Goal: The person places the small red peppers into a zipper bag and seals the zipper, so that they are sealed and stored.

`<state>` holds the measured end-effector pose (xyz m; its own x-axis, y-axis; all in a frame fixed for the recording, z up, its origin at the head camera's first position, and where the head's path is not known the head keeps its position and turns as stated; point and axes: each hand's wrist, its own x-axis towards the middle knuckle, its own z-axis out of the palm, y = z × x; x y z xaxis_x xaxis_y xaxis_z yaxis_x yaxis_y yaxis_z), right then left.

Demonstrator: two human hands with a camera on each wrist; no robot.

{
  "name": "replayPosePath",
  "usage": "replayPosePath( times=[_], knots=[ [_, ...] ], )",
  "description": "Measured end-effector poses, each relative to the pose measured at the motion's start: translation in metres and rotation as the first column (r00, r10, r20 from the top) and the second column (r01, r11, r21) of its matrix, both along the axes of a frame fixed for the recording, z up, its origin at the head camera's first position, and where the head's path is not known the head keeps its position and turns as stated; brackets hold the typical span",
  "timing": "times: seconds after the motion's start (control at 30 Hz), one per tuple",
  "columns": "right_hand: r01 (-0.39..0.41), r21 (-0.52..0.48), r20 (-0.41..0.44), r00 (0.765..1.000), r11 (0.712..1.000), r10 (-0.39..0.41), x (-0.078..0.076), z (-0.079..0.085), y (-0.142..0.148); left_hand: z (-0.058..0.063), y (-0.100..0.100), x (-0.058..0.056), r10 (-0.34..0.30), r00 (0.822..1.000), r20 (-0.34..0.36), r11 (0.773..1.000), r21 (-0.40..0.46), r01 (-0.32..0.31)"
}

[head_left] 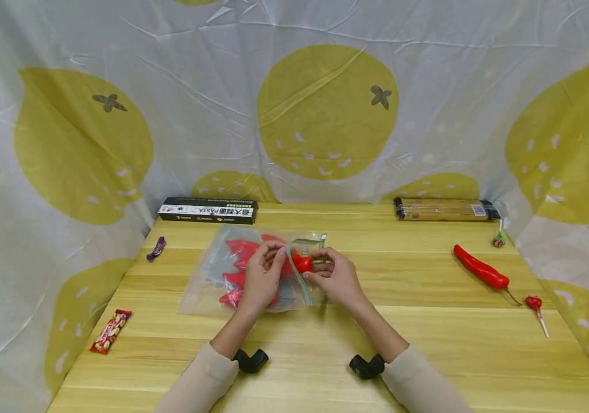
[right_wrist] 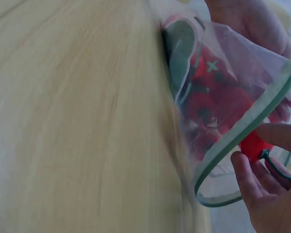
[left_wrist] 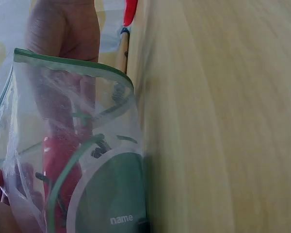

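Holding a red pepper [head_left: 302,264] near its stem end, the right hand [head_left: 340,275] sits by the middle of the head view, at the mouth of a clear plastic bag [head_left: 196,289] with a green edge. Its thumb and fingers close around the pepper's top; the pepper's body lies inside the bag's mouth, while the stem points out toward the palm. The left hand [head_left: 263,275] grasps the bag near its mouth, thumb on the plastic, and the right wrist view shows that mouth gaping around the pepper. More red peppers [head_left: 237,277] lie inside the bag, to the left of the hands, and another, a long pepper [head_left: 480,268], lies on the table [head_left: 429,344] toward the right of the frame, near a lollipop [head_left: 534,303]. The step in hand appears to be passing the held pepper through the mouth, most likely inward, though one moment cannot settle the direction. If inward, the next move calls for the left hand to hold the edge wide and steady while the right hand pushes the pepper well past it, stem included, then lets go without dragging the plastic along. A snagged stem looks like the main risk.
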<state>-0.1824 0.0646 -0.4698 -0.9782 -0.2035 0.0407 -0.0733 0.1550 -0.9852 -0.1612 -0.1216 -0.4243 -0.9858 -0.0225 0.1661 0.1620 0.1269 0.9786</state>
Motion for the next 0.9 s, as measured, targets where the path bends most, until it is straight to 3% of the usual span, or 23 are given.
replayPosePath(
  times=[0.2, 0.37, 0.63, 0.9],
  knots=[
    [-0.077, -0.008, 0.063, 0.995, 0.997, 0.077, 0.002, -0.001, 0.014, -0.017, -0.002, -0.009, 0.024, 1.000, 0.008, 0.999, -0.037, -0.023],
    [-0.055, -0.019, 0.063, 0.996, 0.998, 0.057, 0.008, 0.003, 0.033, -0.033, -0.005, -0.016, 0.037, 0.999, -0.004, 0.999, -0.037, -0.037],
    [-0.096, -0.029, -0.060, 0.994, 0.995, 0.094, 0.020, 0.020, 0.051, -0.035, -0.005, -0.016, 0.023, 0.999, -0.023, 1.000, -0.006, -0.023],
    [-0.167, -0.026, -0.072, 0.984, 0.986, 0.165, 0.030, 0.026, 0.050, -0.034, -0.004, -0.016, 0.019, 1.000, -0.014, 1.000, -0.011, -0.019]
  ],
)
